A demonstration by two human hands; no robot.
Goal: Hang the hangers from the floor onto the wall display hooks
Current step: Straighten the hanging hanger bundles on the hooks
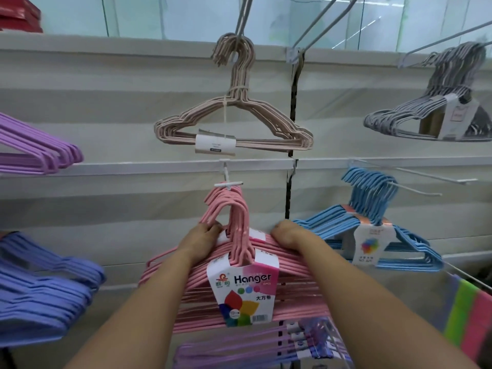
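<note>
Hands: left, right grip pink hangers | beside blue hangers

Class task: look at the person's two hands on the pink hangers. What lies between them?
In the head view, the pink hangers' bunched hook necks rise between the left hand and right hand, with the top of the "Hanger" label just below.

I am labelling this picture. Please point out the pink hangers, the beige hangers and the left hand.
pink hangers [292,272]: head view, on the shoulder bars right of the label.
beige hangers [269,113]: head view, on the right shoulder of the bundle.
left hand [205,235]: head view, on the back of the hand.
</note>
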